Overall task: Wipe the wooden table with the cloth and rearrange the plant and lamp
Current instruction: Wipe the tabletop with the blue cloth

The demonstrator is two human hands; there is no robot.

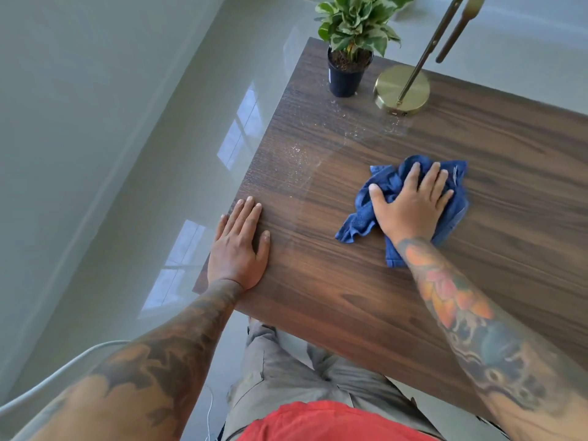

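A dark wooden table (397,297) fills the right half of the view. My right hand (410,205) presses flat on a crumpled blue cloth (359,221) in the middle of the tabletop. Flat on the table's left edge rests my left hand (238,246), fingers together, holding nothing. At the far left corner stands a leafy green plant in a black pot (346,71). Just right of it is a brass lamp with a round base (402,89) and a slanted stem rising out of view. Pale dusty specks lie on the wood between pot and cloth.
A glossy grey floor (143,170) with window reflections lies left of the table. A white cable (47,386) runs across the lower left. My body stands against the table's near edge.
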